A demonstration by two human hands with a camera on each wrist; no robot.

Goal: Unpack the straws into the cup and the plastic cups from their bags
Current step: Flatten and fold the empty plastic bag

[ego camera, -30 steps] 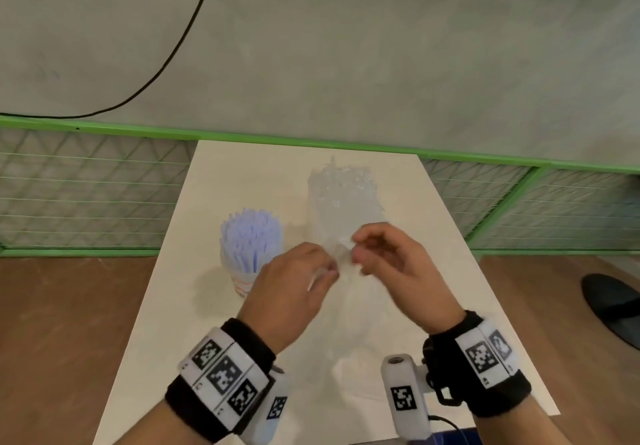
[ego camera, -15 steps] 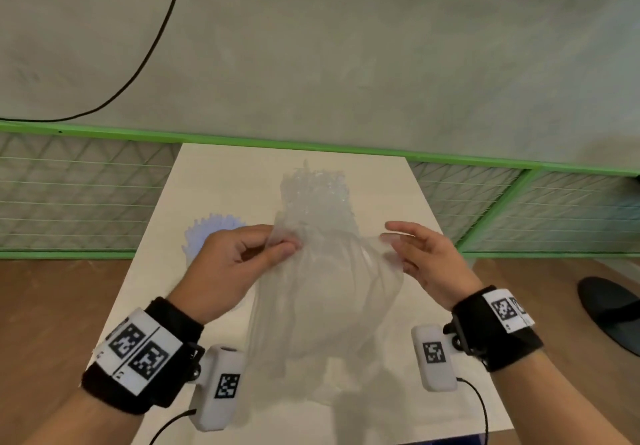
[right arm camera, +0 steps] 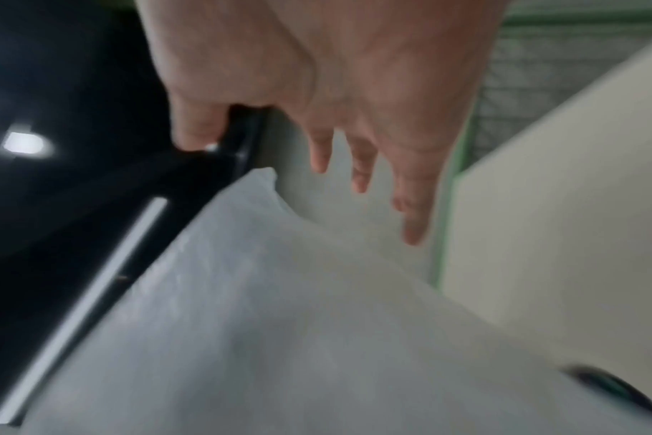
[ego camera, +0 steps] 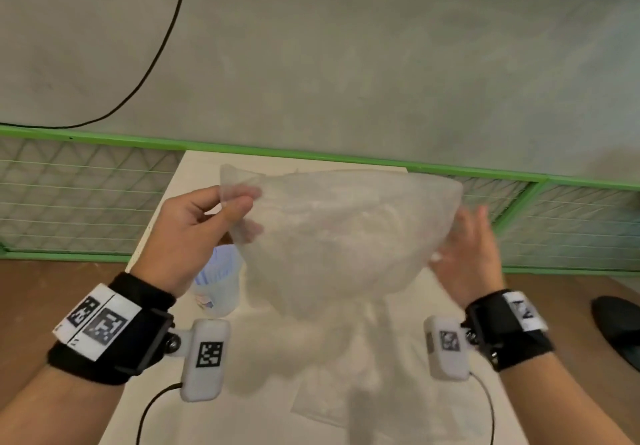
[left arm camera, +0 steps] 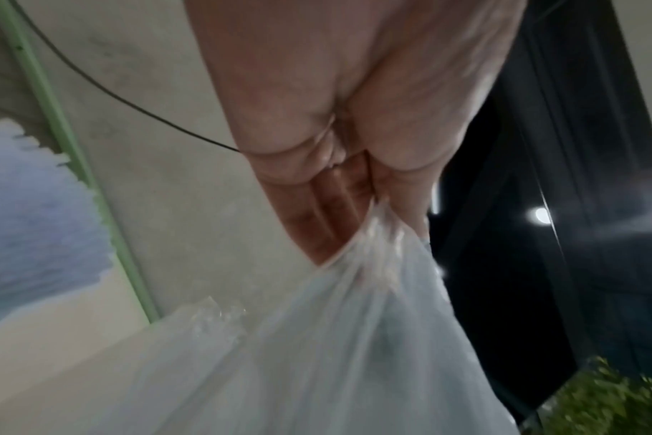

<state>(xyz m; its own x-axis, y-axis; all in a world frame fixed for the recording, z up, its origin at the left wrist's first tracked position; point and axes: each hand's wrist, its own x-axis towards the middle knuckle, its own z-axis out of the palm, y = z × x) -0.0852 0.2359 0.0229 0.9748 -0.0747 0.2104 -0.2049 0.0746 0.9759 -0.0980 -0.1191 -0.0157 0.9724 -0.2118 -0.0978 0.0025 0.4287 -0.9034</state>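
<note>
The bag (ego camera: 332, 236) hides most of the worktop (ego camera: 207, 174); the cup (ego camera: 216, 288) is half-hidden; the right hand (ego camera: 467, 254) is blurred.

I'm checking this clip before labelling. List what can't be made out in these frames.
- Plastic cups: head view, the cloudy plastic bag stretched across the table veils them; none shows clearly.
- Right hand: motion-blurred in head and right wrist views; whether it touches the bag is unclear.
- Cup of straws: mostly behind the left hand and bag.
- Left fingers: tips buried in bag folds.
</note>
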